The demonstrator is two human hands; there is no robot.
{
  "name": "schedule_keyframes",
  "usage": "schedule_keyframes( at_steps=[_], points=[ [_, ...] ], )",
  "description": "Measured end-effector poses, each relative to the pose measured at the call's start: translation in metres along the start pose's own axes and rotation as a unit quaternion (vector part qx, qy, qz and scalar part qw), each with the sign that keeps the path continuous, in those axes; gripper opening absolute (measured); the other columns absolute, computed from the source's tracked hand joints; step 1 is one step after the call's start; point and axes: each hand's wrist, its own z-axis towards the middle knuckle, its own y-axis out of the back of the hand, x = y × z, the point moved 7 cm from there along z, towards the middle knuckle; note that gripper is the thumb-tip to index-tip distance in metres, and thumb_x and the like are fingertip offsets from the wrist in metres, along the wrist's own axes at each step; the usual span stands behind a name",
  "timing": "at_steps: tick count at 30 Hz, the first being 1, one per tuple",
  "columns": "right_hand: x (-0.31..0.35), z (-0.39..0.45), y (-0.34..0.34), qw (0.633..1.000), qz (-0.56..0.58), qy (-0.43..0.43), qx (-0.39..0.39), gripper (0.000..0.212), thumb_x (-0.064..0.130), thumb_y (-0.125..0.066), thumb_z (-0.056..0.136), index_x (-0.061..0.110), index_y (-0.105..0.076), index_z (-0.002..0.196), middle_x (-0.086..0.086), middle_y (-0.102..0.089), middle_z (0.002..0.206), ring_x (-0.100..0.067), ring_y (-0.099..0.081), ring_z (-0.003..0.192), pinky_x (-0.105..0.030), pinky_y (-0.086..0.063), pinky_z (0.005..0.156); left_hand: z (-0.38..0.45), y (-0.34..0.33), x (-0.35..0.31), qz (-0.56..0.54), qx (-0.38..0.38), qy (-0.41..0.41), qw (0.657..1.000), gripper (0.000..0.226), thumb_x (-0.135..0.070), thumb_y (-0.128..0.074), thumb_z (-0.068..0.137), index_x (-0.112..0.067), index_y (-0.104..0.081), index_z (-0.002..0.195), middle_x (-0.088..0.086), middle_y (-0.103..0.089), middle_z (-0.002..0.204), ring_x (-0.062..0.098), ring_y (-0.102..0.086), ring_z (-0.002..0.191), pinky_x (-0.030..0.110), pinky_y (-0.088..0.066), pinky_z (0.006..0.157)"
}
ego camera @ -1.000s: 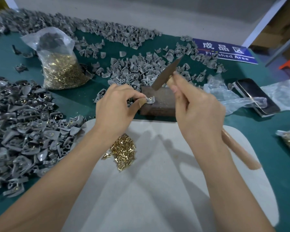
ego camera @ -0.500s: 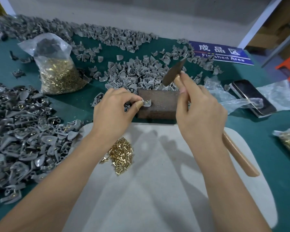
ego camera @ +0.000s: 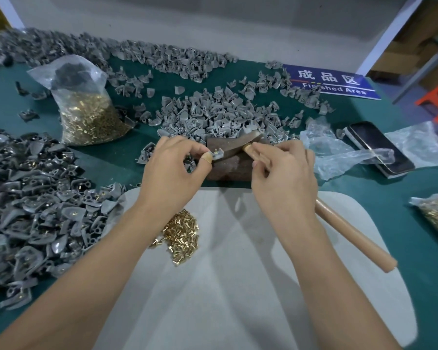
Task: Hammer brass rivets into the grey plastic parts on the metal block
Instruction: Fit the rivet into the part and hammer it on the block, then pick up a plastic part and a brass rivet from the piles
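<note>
Centre of frame: left hand pinches the small, light grey part by its edge; right hand grips the hammer; brass rivet looks easy to tip

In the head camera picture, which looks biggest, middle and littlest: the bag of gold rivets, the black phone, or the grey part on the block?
1. Bag of rivets, biggest.
2. Phone, clearly smaller.
3. Grey part, littlest, pinched by the left hand.
</note>
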Motion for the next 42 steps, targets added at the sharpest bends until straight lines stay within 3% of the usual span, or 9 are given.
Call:
schedule_keyframes(
  at_steps=[5, 8, 12, 21, 24, 27, 34, 38, 42],
  points=[
    [0.005, 0.001, 0.000, 0.999, -0.024, 0.031, -0.015, 0.027, 0.032, -0.059, 0.097, 0.035, -0.072, 0.120, 0.003, -0.059, 0.112, -0.026, -0.040, 0.109, -0.038, -0.034, 0.090, 0.001, 0.004, 0.001, -0.061, -0.012, 0.021, 0.998, 0.009, -0.033, -0.065, 0.095, -0.030, -0.072, 0.089, -0.018, -0.063, 0.089, -0.001, -0.046, 0.089, 0.016, -0.036, 0.078],
    [0.020, 0.001, 0.007, 0.991, 0.045, 0.111, -0.051, 0.027, 0.038, -0.065, 0.095, 0.028, -0.075, 0.117, 0.003, -0.062, 0.113, -0.026, -0.045, 0.111, -0.035, -0.037, 0.097, 0.002, 0.008, -0.010, -0.013, -0.019, -0.042, 0.999, 0.008, -0.028, -0.067, 0.096, -0.023, -0.073, 0.096, -0.012, -0.063, 0.093, 0.009, -0.047, 0.095, 0.020, -0.037, 0.084],
    [0.034, -0.002, 0.004, 0.971, 0.101, 0.207, -0.057, 0.016, 0.025, -0.073, 0.093, 0.019, -0.078, 0.106, 0.003, -0.068, 0.103, -0.027, -0.051, 0.100, -0.033, -0.041, 0.089, -0.002, 0.008, -0.034, 0.060, -0.006, -0.161, 0.985, 0.011, -0.026, -0.067, 0.097, -0.017, -0.072, 0.101, -0.007, -0.064, 0.100, 0.016, -0.049, 0.099, 0.028, -0.040, 0.087],
    [0.067, -0.010, 0.007, 0.960, 0.160, 0.230, -0.012, 0.003, 0.023, -0.076, 0.090, 0.026, -0.076, 0.089, 0.013, -0.069, 0.090, -0.022, -0.055, 0.092, -0.036, -0.041, 0.085, -0.019, 0.061, -0.047, 0.188, -0.060, -0.212, 0.957, 0.019, -0.038, -0.061, 0.096, -0.024, -0.074, 0.100, -0.009, -0.068, 0.102, 0.023, -0.057, 0.099, 0.037, -0.034, 0.081],
    [0.093, -0.025, 0.002, 0.947, 0.204, 0.247, 0.012, 0.005, 0.025, -0.077, 0.089, 0.030, -0.077, 0.087, 0.017, -0.066, 0.086, -0.007, -0.053, 0.090, -0.034, -0.043, 0.081, -0.042, 0.095, -0.035, 0.203, -0.085, -0.196, 0.956, 0.017, -0.037, -0.063, 0.096, -0.025, -0.074, 0.099, -0.010, -0.068, 0.101, 0.024, -0.059, 0.097, 0.037, -0.036, 0.080],
    [0.130, -0.045, -0.015, 0.935, 0.221, 0.276, 0.036, 0.004, 0.022, -0.078, 0.089, 0.025, -0.078, 0.089, 0.014, -0.066, 0.086, -0.012, -0.056, 0.087, -0.032, -0.044, 0.082, -0.065, 0.128, -0.012, 0.221, -0.086, -0.141, 0.961, 0.014, -0.036, -0.066, 0.094, -0.025, -0.074, 0.098, -0.011, -0.067, 0.099, 0.023, -0.058, 0.100, 0.038, -0.037, 0.083],
    [0.186, -0.071, -0.064, 0.922, 0.187, 0.311, 0.137, 0.004, 0.022, -0.075, 0.089, 0.026, -0.075, 0.090, 0.015, -0.068, 0.086, -0.004, -0.054, 0.087, -0.032, -0.046, 0.086, -0.114, 0.190, 0.071, 0.201, -0.114, 0.121, 0.965, 0.014, -0.044, -0.065, 0.093, -0.032, -0.072, 0.093, -0.015, -0.065, 0.100, 0.017, -0.051, 0.108, 0.027, -0.025, 0.093],
    [0.193, -0.077, -0.084, 0.919, 0.143, 0.313, 0.192, 0.002, 0.030, -0.074, 0.089, 0.031, -0.076, 0.089, 0.017, -0.069, 0.086, -0.007, -0.054, 0.088, -0.040, -0.048, 0.086, -0.123, 0.192, 0.086, 0.240, -0.070, 0.142, 0.958, 0.017, -0.042, -0.065, 0.095, -0.029, -0.074, 0.102, -0.012, -0.067, 0.106, 0.019, -0.049, 0.112, 0.037, -0.032, 0.095],
    [0.171, -0.060, -0.075, 0.934, 0.148, 0.271, 0.180, 0.006, 0.029, -0.071, 0.091, 0.031, -0.076, 0.089, 0.021, -0.070, 0.089, -0.003, -0.059, 0.091, -0.036, -0.051, 0.087, -0.120, 0.186, 0.067, 0.245, -0.099, 0.101, 0.959, 0.018, -0.037, -0.068, 0.094, -0.025, -0.071, 0.107, -0.008, -0.066, 0.107, 0.023, -0.052, 0.111, 0.038, -0.035, 0.094]
  ],
)
